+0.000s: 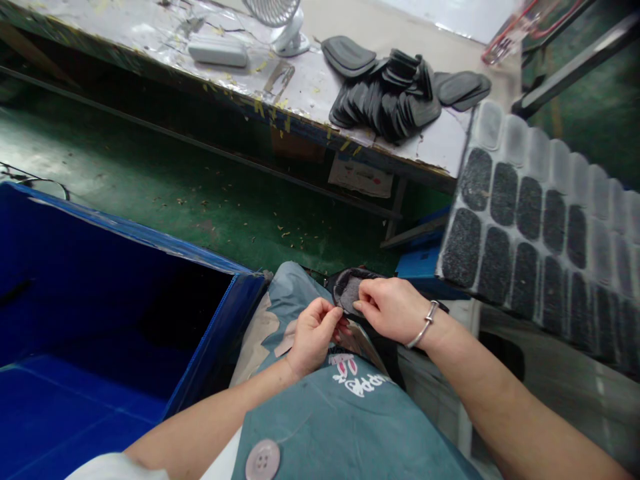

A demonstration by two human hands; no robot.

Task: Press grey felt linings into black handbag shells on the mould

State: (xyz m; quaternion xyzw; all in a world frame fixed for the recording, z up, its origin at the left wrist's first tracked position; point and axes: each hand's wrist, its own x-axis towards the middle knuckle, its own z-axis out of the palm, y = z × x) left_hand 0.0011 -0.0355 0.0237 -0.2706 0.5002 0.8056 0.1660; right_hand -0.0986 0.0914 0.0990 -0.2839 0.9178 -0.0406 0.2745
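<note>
Both hands pinch one dark pad (349, 291) held over the lap, just above the teal apron (345, 407). Right hand (395, 309) has thumb and forefinger closed on the pad's near right edge; left hand (314, 333) has fingers curled shut at its lower left edge, apparently nipping the rim or a bit of trim there, exact contact too small to tell. Pad sits between the two hands, slightly nearer the right. Long axis looks to run up-right to down-left, away from the body, rounded end pointing toward the bench; lighter grey face up. Bracelet (424, 325) on the right wrist. Outward: blue bin (220, 333) at left touching the knee, grey sheet (545, 220) of punched pad shapes at right, pile of pads (395, 93) on the bench (320, 80) well apart, fan (280, 20) behind it.
</note>
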